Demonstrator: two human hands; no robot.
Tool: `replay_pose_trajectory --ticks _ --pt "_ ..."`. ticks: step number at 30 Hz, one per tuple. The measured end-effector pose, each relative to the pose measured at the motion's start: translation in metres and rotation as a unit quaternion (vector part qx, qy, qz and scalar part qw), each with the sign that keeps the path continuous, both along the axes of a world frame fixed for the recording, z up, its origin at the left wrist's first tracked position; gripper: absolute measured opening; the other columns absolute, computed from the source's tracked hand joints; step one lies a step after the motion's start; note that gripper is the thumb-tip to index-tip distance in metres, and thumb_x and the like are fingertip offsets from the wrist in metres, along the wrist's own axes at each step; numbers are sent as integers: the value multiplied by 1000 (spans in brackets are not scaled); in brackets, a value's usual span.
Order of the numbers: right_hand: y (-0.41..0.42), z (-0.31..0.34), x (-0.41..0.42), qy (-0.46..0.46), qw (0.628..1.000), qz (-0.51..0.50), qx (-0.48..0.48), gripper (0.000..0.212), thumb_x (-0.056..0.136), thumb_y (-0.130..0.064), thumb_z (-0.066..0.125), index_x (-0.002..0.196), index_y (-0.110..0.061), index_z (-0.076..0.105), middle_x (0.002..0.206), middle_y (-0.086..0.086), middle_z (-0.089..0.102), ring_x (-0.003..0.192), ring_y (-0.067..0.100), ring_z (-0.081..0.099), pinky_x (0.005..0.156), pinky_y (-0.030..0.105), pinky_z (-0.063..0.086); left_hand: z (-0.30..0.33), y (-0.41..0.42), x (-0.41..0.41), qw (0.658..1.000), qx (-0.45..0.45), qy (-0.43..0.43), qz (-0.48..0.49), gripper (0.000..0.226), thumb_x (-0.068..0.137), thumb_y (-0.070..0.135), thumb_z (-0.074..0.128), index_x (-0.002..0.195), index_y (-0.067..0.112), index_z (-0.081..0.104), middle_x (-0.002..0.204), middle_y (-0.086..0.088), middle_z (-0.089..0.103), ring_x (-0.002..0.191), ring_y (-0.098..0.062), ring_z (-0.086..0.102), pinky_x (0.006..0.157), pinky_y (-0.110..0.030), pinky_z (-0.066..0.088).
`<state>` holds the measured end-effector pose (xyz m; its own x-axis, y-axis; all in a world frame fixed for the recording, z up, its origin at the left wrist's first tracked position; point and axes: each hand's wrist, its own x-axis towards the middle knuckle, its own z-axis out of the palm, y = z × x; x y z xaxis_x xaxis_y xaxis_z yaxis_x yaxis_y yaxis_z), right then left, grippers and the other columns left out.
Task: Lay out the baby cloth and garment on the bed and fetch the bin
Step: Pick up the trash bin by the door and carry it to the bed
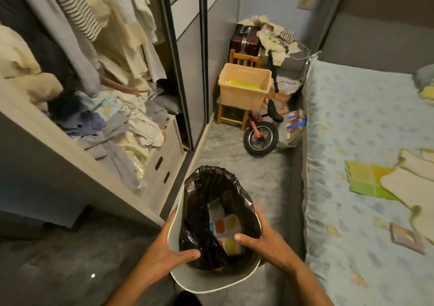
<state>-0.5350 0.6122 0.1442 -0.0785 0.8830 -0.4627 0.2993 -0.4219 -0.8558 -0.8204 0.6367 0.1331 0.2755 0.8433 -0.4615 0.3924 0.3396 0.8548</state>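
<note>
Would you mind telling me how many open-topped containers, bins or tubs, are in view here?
2. The white bin, lined with a black bag, is held between both hands at the bottom centre. The beige tub sits on a wooden stool beside the wardrobe. Others may be hidden.

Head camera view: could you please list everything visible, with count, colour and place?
bin: one, pale grey, black liner, floor between wardrobe and bed
cloth: one, green-yellow, flat on bed
garment: one, cream, on bed beside cloth
bed: one, pale blue patterned, right
wardrobe: one, grey, open, left, full of clothes
crate: one, beige, on wooden chair
balance bike: one, pink and black, by bed
suitcase: one, dark red, far corner
left hand: on bin's left rim
right hand: on bin's right rim
</note>
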Motion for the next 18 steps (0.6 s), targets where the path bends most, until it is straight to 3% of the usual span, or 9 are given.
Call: replay_pose_trajectory --ticks 2,4,9,12,14,16,18 --pt "21 -1 20 -14 999 -40 13 86 74 -49 77 129 -74 15 124 -31 53 114 3 56 78 9 49 -4 45 23 998 -9 45 -37 132 39 64 89 147 53 13 156 8 31 140 -22 36 112 -47 39" --pt "43 -6 38 -5 997 -78 17 86 75 -44 78 129 -73 18 124 -32 53 112 -1 56 70 8 50 -8 90 46 992 -6 84 -92 132 42 67 86 146 58 5 159 4 27 142 -27 34 112 -52 37" --pt "95 -27 84 -3 985 -173 17 90 71 -48 80 134 -68 20 123 -33 55 106 -2 61 71 20 56 -15 190 113 979 29 98 -178 127 43 69 85 141 65 5 156 4 35 137 -25 42 108 -49 43" --pt "120 -44 119 1 974 -225 18 90 71 -45 82 136 -65 23 123 -32 56 106 -5 62 73 22 57 -22 238 157 974 30 73 -214 121 49 59 88 142 65 11 152 9 41 133 -20 47 106 -44 46" --pt "139 -56 145 7 970 -243 21 91 71 -42 82 139 -60 25 124 -35 55 112 -9 58 82 18 54 -26 266 190 968 36 60 -239 119 53 54 89 145 60 13 150 12 40 131 -17 48 106 -39 47" --pt "161 -69 174 13 967 -252 24 93 71 -39 83 144 -52 26 129 -34 52 119 -10 53 97 21 47 -35 292 224 964 35 54 -259 118 56 50 90 147 55 14 150 14 38 133 -15 45 107 -37 45" --pt "183 -84 205 18 969 -245 24 94 72 -38 83 145 -50 25 131 -34 50 121 -11 51 102 23 44 -49 316 257 963 30 50 -265 118 56 48 91 148 52 17 152 13 39 135 -14 44 109 -38 43"
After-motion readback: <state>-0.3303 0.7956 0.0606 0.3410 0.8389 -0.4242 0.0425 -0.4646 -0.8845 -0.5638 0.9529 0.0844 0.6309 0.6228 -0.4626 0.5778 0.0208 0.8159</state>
